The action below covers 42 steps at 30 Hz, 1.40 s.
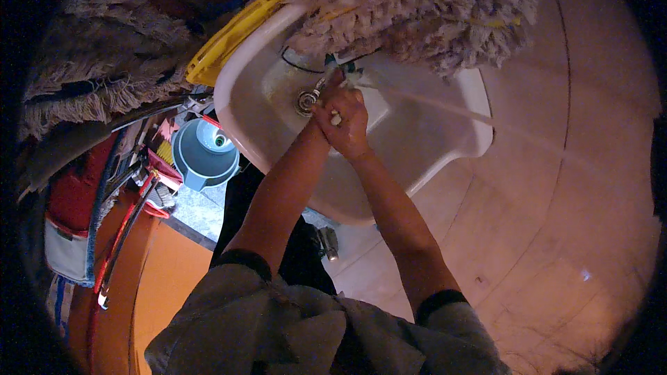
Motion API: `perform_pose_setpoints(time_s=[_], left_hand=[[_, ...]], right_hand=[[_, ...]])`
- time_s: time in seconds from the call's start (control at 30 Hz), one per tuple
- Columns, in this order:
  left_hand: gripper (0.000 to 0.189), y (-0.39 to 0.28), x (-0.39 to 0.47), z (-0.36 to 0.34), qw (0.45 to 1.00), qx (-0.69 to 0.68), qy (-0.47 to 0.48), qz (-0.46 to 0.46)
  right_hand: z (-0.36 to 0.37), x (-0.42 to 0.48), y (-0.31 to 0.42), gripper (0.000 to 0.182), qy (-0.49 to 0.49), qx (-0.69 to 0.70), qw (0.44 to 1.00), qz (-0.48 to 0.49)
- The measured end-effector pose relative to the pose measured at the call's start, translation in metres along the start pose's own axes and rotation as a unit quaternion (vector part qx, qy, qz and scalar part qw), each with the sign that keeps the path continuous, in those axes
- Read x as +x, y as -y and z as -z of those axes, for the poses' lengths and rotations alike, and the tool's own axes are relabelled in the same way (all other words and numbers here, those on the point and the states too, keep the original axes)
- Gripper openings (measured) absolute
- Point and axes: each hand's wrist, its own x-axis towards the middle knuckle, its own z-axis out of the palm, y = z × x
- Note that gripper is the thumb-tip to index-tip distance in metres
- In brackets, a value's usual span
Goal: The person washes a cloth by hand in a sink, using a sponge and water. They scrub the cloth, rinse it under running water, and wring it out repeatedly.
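Observation:
Both hands are over a pale sink basin (411, 114), pressed together beside the metal drain (307, 102). My right hand (348, 122) lies across my left hand (333, 86), its fingers curled around it near the wrist. Most of my left hand is hidden beneath it, so its fingers cannot be told clearly. A small whitish spot (336, 117) shows on my right hand; whether it is an object or foam is unclear. A dark tap handle (351, 66) is just beyond the hands, partly covered by shaggy mop heads.
Shaggy mop heads (443, 15) overhang the basin's far side. A yellow plastic piece (234, 36) stands along its left rim. Lower left are a blue bucket (206, 166), a red dustpan (164, 166), a red-and-white container (70, 234) and long handles. Tiled wall (521, 166) rises at right.

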Motion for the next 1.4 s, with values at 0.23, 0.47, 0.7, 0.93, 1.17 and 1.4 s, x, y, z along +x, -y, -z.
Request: perform_pose_setpoints(time_s=[0.23, 0.47, 0.7, 0.93, 1.17, 1.4], left_hand=[[0.028, 0.009, -0.005, -0.001, 0.986, 0.143, -0.021, -0.077], [0.022, 0.024, 0.031, -0.042, 0.926, 0.164, -0.334, -0.063], [0.026, 0.002, 0.030, -0.073, 0.864, 0.229, -0.439, -0.090], [0.027, 0.008, 0.010, 0.011, 0.797, 0.245, -0.540, -0.115], [0.029, -0.013, -0.014, 0.042, 0.808, 0.495, -0.280, -0.154], [0.026, -0.003, -0.008, 0.018, 0.881, 0.339, -0.298, -0.144]], right_hand=[[0.001, 0.003, -0.012, 0.013, -0.058, -0.067, 0.996, -0.023], [0.031, 0.024, -0.066, 0.023, -0.093, -0.128, 0.977, -0.144], [0.041, -0.001, -0.006, 0.018, 0.076, 0.087, 0.971, -0.210], [0.002, 0.016, -0.026, 0.017, 0.014, -0.213, 0.961, -0.179], [-0.006, 0.014, 0.002, 0.018, 0.012, -0.095, 0.992, -0.087], [-0.007, 0.013, 0.020, 0.019, 0.016, -0.110, 0.993, -0.037]])
